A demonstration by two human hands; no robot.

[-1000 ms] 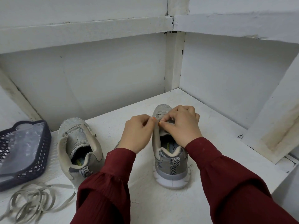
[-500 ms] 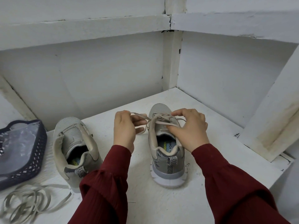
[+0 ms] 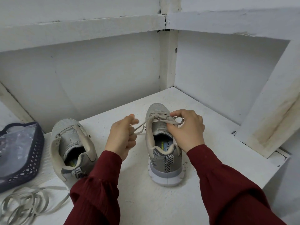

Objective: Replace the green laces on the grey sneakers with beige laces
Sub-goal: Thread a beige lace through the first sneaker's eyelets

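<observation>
- The laced sneaker (image 3: 164,161) is stood upright on the white shelf (image 3: 138,200), right of centre, heel towards the camera and toe towards the back corner.
- A beige lace (image 3: 159,117) is threaded across its upper eyelets, and its two ends are drawn out to either side above the tongue.
- One strand is held by the left hand (image 3: 121,138), whose fingers are curled round it just left of the shoe; the strand is stretched from that fist to the eyelets.
- A loop of the same lace is pinched by the right hand (image 3: 190,129) between thumb and fingers, over the right edge of the shoe's opening (the palm is laid against the collar).
- Both forearms are covered by dark red sleeves (image 3: 227,184).
- A second sneaker (image 3: 65,127) is set to the left, also heel towards the camera, well apart from the first; no lace is seen in its eyelets and its tongue is left open.
- A loose lace (image 3: 30,202), pale like the first, is heaped in tangled loops at the near left corner of the shelf.
- A dark basket (image 3: 34,153) with a lattice wall is placed at the far left, just beside the second sneaker, and a clear plastic bag (image 3: 14,143) is seen inside it.
</observation>
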